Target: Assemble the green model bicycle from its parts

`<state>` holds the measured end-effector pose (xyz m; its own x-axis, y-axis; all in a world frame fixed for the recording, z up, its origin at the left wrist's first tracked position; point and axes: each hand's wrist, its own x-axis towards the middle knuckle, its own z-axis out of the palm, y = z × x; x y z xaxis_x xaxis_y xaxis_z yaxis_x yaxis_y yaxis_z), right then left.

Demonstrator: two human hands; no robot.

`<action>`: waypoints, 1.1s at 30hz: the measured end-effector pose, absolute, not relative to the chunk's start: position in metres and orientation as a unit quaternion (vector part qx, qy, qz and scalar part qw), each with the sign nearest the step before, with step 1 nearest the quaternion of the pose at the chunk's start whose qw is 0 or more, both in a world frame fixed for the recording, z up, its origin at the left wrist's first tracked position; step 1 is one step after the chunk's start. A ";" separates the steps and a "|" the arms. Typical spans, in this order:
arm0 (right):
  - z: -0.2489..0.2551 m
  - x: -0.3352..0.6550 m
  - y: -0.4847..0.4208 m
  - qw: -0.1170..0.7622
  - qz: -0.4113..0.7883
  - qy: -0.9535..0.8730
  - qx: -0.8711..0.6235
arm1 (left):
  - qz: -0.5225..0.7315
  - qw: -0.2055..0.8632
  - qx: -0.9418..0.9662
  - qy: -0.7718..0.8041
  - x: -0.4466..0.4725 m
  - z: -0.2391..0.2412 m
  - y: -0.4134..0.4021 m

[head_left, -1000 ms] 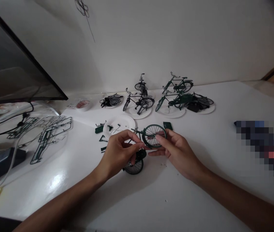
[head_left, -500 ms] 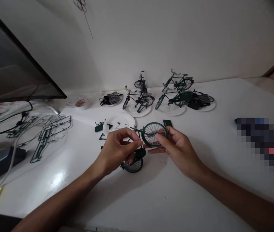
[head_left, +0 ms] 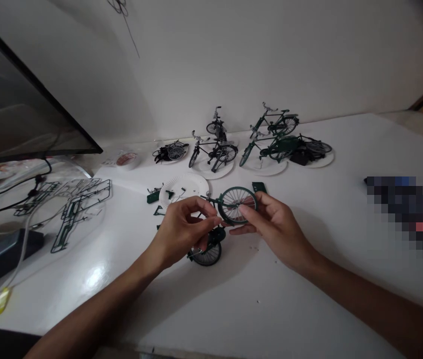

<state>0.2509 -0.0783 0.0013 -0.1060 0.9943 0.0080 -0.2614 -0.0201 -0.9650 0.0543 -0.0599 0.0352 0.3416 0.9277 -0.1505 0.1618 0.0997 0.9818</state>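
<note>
A dark green model bicycle is held over the white table, with one spoked wheel up and the other low, near the tabletop. My left hand is closed in a pinch on its frame, fingers bent round the thin tubes. Between the thumb and fingers of my right hand is the upper wheel, thumb pressed near the hub. My fingers hide part of the frame. Just behind my left hand lie a paper plate with small parts and a green piece. Another flat green piece lies beyond my right hand.
Several finished model bicycles stand along the wall, some on paper plates. Green part frames, cables and a dark box crowd the left. A roll of tape sits by the screen. A blurred dark object lies right.
My hands and the bicycle keep nearly the same pose, with both grips held. The view has shifted slightly.
</note>
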 end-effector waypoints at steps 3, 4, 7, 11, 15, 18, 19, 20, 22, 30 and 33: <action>0.003 0.250 -0.079 0.531 0.585 -0.459 -0.407 | 0.336 0.575 0.581 0.468 0.054 0.035 -0.060; 0.004 0.250 -0.079 0.530 0.584 -0.459 -0.409 | 0.335 0.575 0.583 0.466 0.053 0.035 -0.060; 0.005 0.250 -0.080 0.529 0.579 -0.461 -0.415 | 0.333 0.574 0.591 0.458 0.051 0.032 -0.060; 0.005 0.251 -0.081 0.529 0.576 -0.467 -0.413 | 0.333 0.569 0.597 0.457 0.050 0.032 -0.060; 0.004 0.252 -0.082 0.526 0.569 -0.475 -0.416 | 0.344 0.565 0.597 0.454 0.051 0.034 -0.060; 0.004 0.252 -0.082 0.527 0.564 -0.480 -0.418 | 0.344 0.564 0.599 0.453 0.052 0.034 -0.060; 0.004 0.252 -0.082 0.526 0.563 -0.480 -0.419 | 0.341 0.563 0.601 0.453 0.051 0.034 -0.059; 0.004 0.251 -0.082 0.525 0.563 -0.480 -0.420 | 0.337 0.561 0.606 0.452 0.051 0.034 -0.059; 0.004 0.251 -0.082 0.523 0.562 -0.479 -0.426 | 0.333 0.558 0.614 0.448 0.050 0.033 -0.059; 0.005 0.250 -0.083 0.517 0.562 -0.485 -0.425 | 0.326 0.526 0.627 0.473 0.051 0.036 -0.061; 0.008 0.251 -0.084 0.513 0.562 -0.493 -0.421 | 0.322 0.479 0.654 0.490 0.051 0.037 -0.066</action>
<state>0.2507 -0.0836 0.0080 -0.1192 0.9923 0.0326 -0.1620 0.0130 -0.9867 0.0513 -0.0658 0.0373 0.3122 0.9488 -0.0487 0.3330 -0.0613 0.9409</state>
